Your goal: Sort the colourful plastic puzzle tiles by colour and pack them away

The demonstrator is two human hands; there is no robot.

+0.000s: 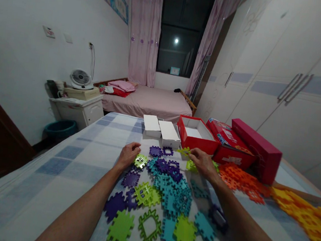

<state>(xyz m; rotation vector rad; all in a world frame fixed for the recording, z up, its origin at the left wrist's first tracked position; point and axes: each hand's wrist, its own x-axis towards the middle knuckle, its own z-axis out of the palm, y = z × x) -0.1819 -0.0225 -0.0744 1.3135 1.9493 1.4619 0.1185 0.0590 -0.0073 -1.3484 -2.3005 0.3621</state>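
My left hand (128, 155) is closed, its fingers curled at the upper left edge of a yellow-green tile with a window pattern (140, 161). A thin yellow-green interlocking tile (184, 151) is pinched in my right hand (202, 162), just in front of the white boxes. Between my arms lies a pile of teal tiles (170, 195), with purple tiles (167, 167) over its far end. Nearer me are a solid green tile (121, 228), a green frame tile (149, 226) and a lime tile (185, 232). Another lime tile (191, 166) lies below my right hand, partly hidden.
Beyond the tiles stand white boxes (170, 132), an open red box (194, 140), a printed red box (232, 142) and a long crimson box (256, 150). Orange tiles (242, 180) and yellow tiles (300, 213) are heaped at the right on the checked cloth (90, 144).
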